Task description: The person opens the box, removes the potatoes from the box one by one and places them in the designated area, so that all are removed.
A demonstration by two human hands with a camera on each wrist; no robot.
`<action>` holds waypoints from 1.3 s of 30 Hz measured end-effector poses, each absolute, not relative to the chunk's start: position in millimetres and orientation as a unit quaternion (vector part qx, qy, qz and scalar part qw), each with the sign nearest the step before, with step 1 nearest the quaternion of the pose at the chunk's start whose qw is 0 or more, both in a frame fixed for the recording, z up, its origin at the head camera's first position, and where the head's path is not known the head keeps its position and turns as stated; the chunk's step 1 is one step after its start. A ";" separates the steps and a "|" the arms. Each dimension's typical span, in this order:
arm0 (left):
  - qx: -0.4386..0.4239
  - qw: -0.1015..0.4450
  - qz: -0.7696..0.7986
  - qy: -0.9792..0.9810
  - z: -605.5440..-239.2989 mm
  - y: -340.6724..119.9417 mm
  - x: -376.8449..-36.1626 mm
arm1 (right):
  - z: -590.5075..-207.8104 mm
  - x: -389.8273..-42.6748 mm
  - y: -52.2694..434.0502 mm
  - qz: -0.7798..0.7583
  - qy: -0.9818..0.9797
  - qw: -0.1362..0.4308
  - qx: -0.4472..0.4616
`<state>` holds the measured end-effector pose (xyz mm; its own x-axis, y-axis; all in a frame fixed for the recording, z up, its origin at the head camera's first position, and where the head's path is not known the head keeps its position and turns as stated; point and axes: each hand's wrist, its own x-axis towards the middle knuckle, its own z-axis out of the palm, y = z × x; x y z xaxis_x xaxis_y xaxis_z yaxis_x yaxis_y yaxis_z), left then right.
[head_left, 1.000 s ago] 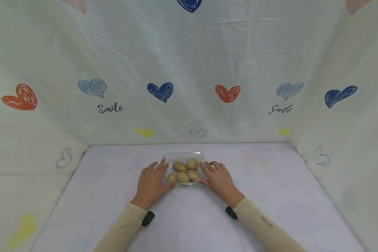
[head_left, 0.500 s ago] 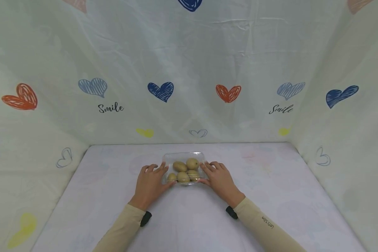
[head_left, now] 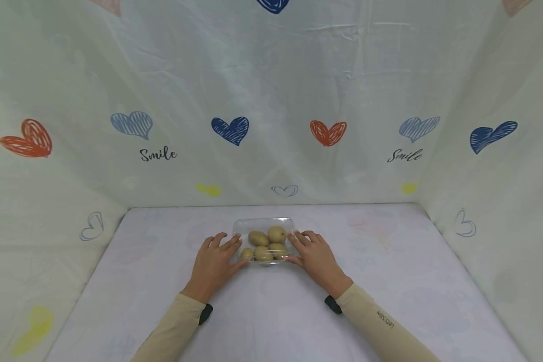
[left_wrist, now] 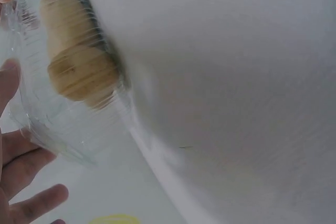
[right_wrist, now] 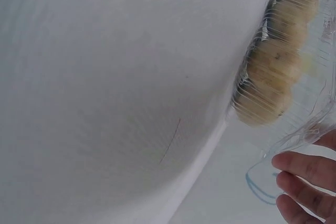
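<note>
A clear plastic tray (head_left: 262,221) wrapped in film holds several brownish oval potatoes (head_left: 265,245) and sits on the white table (head_left: 271,311) near the middle. My left hand (head_left: 214,260) lies flat on the table at the tray's left side, its fingers spread and its fingertips against the wrap. My right hand (head_left: 315,256) lies flat at the tray's right side, with its fingers along that edge. The left wrist view shows the tray (left_wrist: 58,129), a potato (left_wrist: 79,72) and my fingers (left_wrist: 21,166). The right wrist view shows the tray (right_wrist: 310,114), potatoes (right_wrist: 268,87) and fingers (right_wrist: 304,169).
Cloth walls (head_left: 271,100) printed with hearts and "Smile" close the table in at the back, left and right. The tabletop runs out to both sides of the tray and toward me.
My left hand and forearm have drawn slightly back and to the left, with the fingers now lower along the tray's side. The right hand and the tray have barely moved.
</note>
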<state>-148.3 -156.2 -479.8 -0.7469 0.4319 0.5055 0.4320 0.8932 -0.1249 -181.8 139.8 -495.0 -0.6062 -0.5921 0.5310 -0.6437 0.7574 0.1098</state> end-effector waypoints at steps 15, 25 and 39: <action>-0.271 0.341 0.045 -0.899 -489.2 -159.4 -152.7 | -494.1 -181.0 139.7 0.058 -0.896 0.274 0.346; -0.293 0.348 0.040 -0.890 -490.8 -156.6 -147.0 | -495.1 -181.6 141.9 0.056 -0.895 0.275 0.347; -0.317 0.313 0.071 -0.893 -483.8 -156.2 -143.9 | -494.0 -182.4 145.3 0.033 -0.894 0.273 0.354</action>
<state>-143.9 -156.2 -483.8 -0.6037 0.6100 0.5132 0.5215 0.7891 -0.3245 -182.4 145.3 -494.0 -0.5998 -0.6148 0.5122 -0.6514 0.7469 0.1337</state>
